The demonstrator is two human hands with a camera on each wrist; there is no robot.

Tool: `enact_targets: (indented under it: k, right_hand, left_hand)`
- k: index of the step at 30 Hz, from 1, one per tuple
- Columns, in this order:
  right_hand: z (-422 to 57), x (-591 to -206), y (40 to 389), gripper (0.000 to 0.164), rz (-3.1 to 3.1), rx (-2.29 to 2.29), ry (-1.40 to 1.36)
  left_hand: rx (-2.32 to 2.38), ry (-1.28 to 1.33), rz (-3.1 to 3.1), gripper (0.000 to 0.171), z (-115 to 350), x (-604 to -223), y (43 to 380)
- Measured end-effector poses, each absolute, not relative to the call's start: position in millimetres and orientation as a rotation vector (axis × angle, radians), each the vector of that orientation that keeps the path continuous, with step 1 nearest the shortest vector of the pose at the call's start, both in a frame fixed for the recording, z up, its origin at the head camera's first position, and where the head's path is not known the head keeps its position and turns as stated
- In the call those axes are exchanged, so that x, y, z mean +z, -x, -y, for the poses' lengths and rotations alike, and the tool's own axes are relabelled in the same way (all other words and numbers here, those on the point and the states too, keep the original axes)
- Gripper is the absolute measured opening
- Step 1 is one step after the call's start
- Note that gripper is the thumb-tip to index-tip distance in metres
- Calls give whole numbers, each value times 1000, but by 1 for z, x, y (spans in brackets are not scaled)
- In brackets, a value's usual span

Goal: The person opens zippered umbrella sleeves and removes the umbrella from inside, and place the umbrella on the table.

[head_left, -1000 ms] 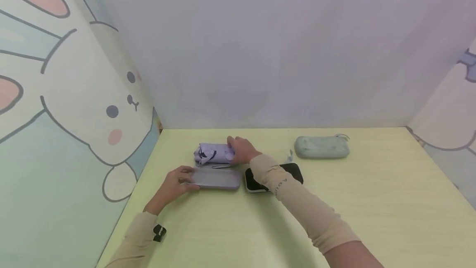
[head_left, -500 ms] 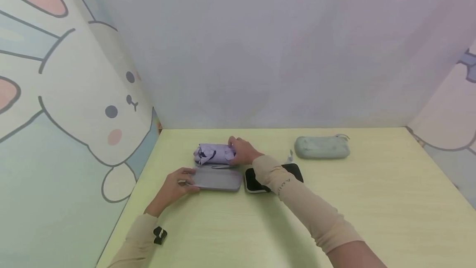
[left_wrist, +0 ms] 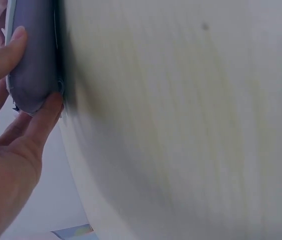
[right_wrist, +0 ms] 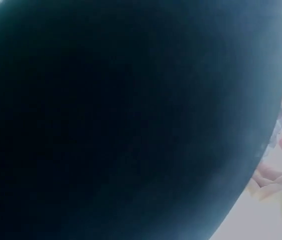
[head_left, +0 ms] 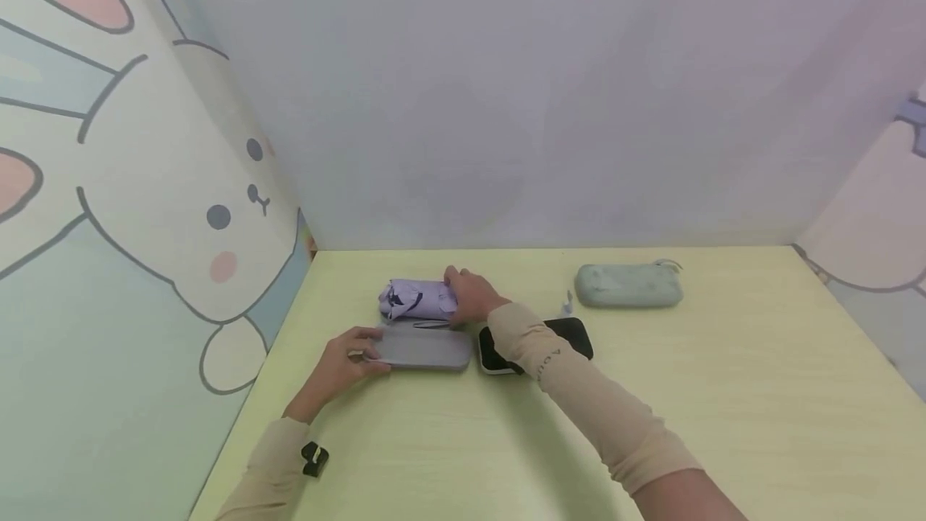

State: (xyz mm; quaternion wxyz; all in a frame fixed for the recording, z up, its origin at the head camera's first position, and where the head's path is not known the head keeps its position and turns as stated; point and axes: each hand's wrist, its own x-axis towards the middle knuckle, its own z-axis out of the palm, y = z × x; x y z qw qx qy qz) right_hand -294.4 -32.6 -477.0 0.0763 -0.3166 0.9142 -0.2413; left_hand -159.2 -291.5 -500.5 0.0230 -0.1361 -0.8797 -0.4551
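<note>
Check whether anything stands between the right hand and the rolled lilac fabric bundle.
Nothing visible does: the right hand grips the right end of the rolled lilac fabric bundle. The black-topped case lies below the right forearm, and the grey-lilac case, held by the left hand, is on the bundle's near side.

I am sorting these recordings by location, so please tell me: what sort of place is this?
An indoor place, possibly a child's room or play corner; I cannot be sure. A large cartoon rabbit fills much of the left wall, and a pale yellow table stands before a plain pale wall.
</note>
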Motion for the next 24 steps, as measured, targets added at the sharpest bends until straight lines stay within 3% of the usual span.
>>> enact_targets:
  k: [9,24]
  right_hand:
    - [31,-479,300,72,-2680,-775,845]
    - [24,-465,297,57,-2617,-1002,854]
  left_hand:
    - [-1443,441,2693,17,293,-500,158]
    - [-1476,445,2684,13,283,-484,152]
